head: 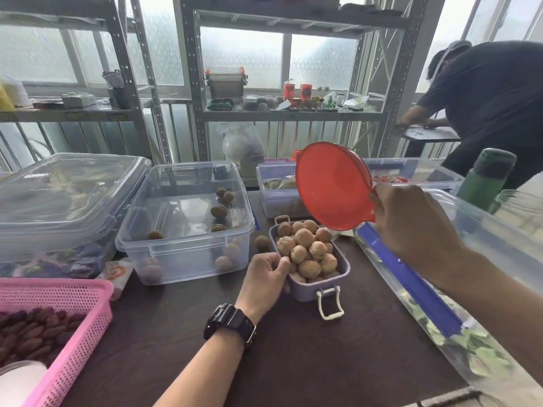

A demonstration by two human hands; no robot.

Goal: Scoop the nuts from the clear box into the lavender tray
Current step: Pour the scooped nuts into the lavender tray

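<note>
The lavender tray (338,276) sits mid-table, heaped with brown nuts (307,246). My left hand (266,279), a black watch on its wrist, grips the tray's near-left rim. My right hand (411,223) holds a red-orange scoop (330,185) by its handle, tipped on edge above the tray's far right; its bowl looks empty. Left of the tray stands the clear box (188,251) with several nuts scattered on its floor. One nut (261,241) lies on the table between box and tray.
A pink basket (73,327) of dark dried fruit sits front left. Lidded clear bins (64,198) stand far left. A long clear box with a blue clip (411,284) runs along the right, a green bottle (484,180) behind it. A person in dark clothes (487,98) bends over at back right.
</note>
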